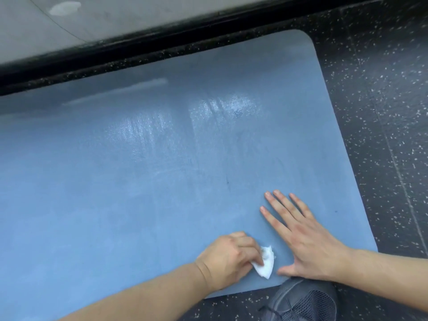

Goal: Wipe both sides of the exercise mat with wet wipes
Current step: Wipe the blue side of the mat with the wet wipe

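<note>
A blue exercise mat (pixel 139 181) lies flat on the floor and fills most of the view, with wet shiny streaks across its middle. My left hand (pixel 228 258) grips a crumpled white wet wipe (pixel 266 262) and presses it on the mat near the near edge. My right hand (pixel 303 237) lies flat on the mat just right of the wipe, fingers straight and spread, pointing away from me.
Dark speckled floor (pixel 382 112) surrounds the mat on the right and near side. A black ledge (pixel 139 47) runs along the mat's far edge, with a grey surface behind it. A dark mesh shoe (pixel 305 302) rests at the mat's near edge.
</note>
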Demonstrator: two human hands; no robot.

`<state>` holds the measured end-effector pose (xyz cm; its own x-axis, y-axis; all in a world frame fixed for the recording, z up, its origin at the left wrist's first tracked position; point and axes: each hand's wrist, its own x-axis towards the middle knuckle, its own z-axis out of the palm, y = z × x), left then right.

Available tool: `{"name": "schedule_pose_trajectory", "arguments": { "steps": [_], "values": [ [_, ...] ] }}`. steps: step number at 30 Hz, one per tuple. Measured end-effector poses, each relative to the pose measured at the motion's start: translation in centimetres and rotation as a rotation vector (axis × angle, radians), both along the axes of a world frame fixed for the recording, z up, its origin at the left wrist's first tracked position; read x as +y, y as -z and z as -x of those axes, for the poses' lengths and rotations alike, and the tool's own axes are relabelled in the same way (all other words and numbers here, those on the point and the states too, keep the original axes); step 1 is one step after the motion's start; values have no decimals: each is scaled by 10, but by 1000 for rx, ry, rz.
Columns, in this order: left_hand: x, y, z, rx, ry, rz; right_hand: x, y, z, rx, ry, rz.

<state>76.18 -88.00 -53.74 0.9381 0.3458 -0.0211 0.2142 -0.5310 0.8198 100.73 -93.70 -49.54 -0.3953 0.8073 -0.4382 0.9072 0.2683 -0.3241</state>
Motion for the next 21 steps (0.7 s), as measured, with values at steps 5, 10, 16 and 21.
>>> {"name": "schedule_pose_trajectory", "arguments": {
  "steps": [5, 10, 16, 21],
  "values": [
    [79, -24, -19, 33, -537, 98, 72, -17, -29, 312, 120, -188],
    [246, -43, -51, 62, -1082, 191, 214, -21, -55, -11, 89, -4],
    [378, -41, -71, 131, -1187, -59, 272, -3, -48, -221, 138, 66],
    [373, -13, -80, 316, -1008, -346, 271, 2, -45, -287, 116, 19]
  ]
}}
